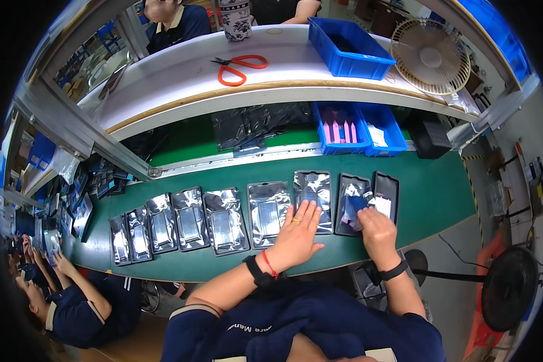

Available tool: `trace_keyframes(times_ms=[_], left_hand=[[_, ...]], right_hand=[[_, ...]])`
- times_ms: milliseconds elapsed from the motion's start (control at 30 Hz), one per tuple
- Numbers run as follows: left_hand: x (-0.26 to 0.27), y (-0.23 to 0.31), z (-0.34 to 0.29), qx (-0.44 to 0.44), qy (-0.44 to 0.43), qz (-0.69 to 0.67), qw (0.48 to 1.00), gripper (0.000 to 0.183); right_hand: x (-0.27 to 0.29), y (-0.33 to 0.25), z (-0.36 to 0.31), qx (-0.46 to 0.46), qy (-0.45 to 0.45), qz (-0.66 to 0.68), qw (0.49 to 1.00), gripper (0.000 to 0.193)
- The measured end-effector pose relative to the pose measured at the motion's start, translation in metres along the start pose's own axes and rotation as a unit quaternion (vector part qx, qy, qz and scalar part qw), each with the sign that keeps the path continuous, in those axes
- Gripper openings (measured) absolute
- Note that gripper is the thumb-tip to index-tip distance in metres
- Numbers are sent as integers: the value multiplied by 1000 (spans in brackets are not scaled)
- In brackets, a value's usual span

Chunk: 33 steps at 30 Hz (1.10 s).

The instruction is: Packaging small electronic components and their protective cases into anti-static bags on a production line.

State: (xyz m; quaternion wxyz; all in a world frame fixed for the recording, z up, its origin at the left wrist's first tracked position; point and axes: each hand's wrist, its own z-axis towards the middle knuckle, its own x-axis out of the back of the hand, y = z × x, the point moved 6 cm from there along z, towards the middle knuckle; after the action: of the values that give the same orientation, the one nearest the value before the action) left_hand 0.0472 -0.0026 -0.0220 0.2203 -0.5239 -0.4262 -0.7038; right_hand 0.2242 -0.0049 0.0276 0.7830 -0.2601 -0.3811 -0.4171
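Observation:
My left hand (pixel 297 237) lies flat with its fingers spread on a black tray with a shiny clear-and-silver wrapped piece (pixel 321 188). My right hand (pixel 377 235) is closed at the edge of a dark blue, thin piece (pixel 358 203), which hangs over another black tray (pixel 344 183). Something pale pink shows beneath the blue piece; its kind is hard to make out. To the right stands one more black tray (pixel 385 181) with a white and pinkish slip in it. Several similar wrapped trays (pixel 226 220) form a row to the left on the green table (pixel 428 193).
Behind the row, two blue bins (pixel 385 130) hold pink strips and white slips. Black bags (pixel 247 123) lie under a white shelf (pixel 175 84) bearing red-handled scissors (pixel 241 66), a blue bin (pixel 350 51) and a fan (pixel 430 57). Co-workers sit at left and beyond the shelf.

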Motion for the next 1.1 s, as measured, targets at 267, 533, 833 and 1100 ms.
trace_keyframes(times_ms=[267,533,833,1100], left_hand=[[-17,-7,12,-60,-42,-17,997,76],[-8,-5,13,-52,-26,-19,998,73],[-10,-12,-5,-14,-15,-32,999,68],[-3,-17,2,-16,-4,8,1000,71]], right_hand=[[-18,-5,29,-29,-332,135,933,17],[-133,-105,217,193,-254,163,934,44],[-248,-151,274,199,-329,3,923,59],[-75,-90,189,206,-85,218,950,31]])
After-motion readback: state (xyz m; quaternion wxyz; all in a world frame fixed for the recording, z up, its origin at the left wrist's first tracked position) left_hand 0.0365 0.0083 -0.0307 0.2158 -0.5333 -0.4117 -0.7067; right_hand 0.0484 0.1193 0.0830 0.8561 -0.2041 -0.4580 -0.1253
